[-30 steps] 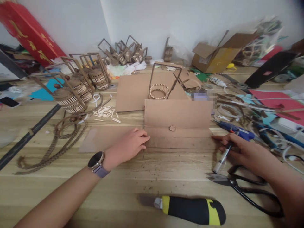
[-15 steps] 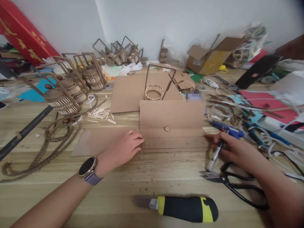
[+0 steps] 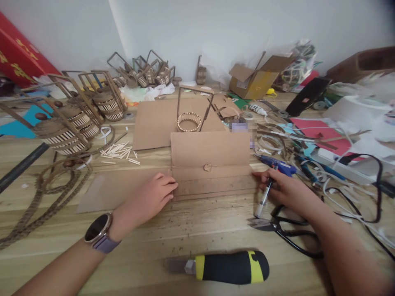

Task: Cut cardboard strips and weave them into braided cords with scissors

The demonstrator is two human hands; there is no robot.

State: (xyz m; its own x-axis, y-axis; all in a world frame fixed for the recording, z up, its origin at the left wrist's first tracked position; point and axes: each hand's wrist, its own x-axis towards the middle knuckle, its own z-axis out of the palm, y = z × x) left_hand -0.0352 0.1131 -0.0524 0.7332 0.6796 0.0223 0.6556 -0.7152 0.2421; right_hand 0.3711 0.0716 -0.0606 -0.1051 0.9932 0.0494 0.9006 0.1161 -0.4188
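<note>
A creased cardboard sheet (image 3: pixel 212 150) lies in front of me, with a small torn spot near its fold. My left hand (image 3: pixel 157 191), wearing a watch on the wrist, grips the sheet's left edge with bent fingers. Under that hand is a second flat cardboard piece (image 3: pixel 108 185). At the sheet's right edge, the fingertips of my right hand (image 3: pixel 280 187) touch the cardboard while a pen (image 3: pixel 263 201) is held tilted in its fingers. Black-handled scissors (image 3: pixel 274 225) lie beneath my right wrist. Nearest me is a knife with a black and yellow handle (image 3: pixel 231 267).
Behind the sheet, a small open basket (image 3: pixel 189 122) with a tall handle stands on more cardboard (image 3: pixel 154 119). Several lidded baskets (image 3: pixel 61 133), thin sticks (image 3: pixel 119 152) and a braided cord (image 3: pixel 46 205) are leftward. A blue glue gun (image 3: pixel 279 165) and tangled strips (image 3: pixel 271 144) lie rightward.
The whole view has shifted, so most things appear farther left. Both hands keep their places at the cardboard's edges, and the pen stays in my right hand.
</note>
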